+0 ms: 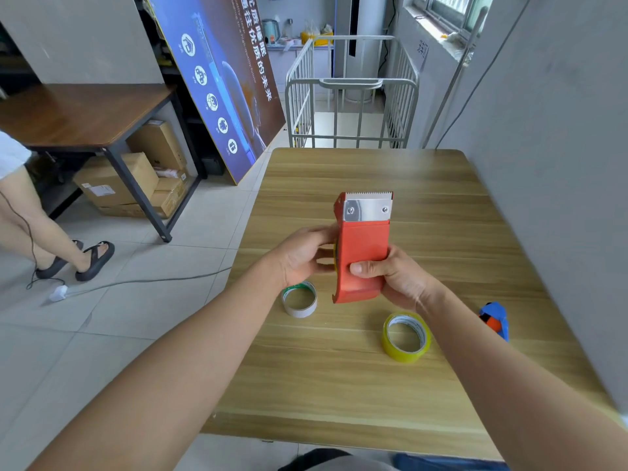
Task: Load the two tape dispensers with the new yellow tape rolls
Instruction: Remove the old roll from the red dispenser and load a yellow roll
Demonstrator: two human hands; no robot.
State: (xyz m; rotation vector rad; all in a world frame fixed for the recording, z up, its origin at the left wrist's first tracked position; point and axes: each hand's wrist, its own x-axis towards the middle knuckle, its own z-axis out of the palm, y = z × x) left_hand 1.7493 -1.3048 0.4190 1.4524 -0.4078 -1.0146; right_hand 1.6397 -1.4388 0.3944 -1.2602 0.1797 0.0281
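Above the wooden table (441, 198) I hold a red tape dispenser (365, 243), its toothed metal blade pointing away from me. My right hand (394, 277) grips its body, thumb across the front. My left hand (302, 256) holds its left side, where a sliver of yellow shows at the edge. On the table lie a yellow tape roll (406, 336) under my right forearm, and a nearly used-up roll with a white cardboard core (299, 298) below my left hand. A blue dispenser (495, 319) with an orange part lies right of my right arm, partly hidden.
A grey wall (560, 164) runs along the table's right side. A metal cage trolley (353, 93) stands beyond the far edge. To the left are a tilted poster board (221, 79), a dark table over cardboard boxes (115, 181), a person's legs (51, 226) and a floor cable (136, 283).
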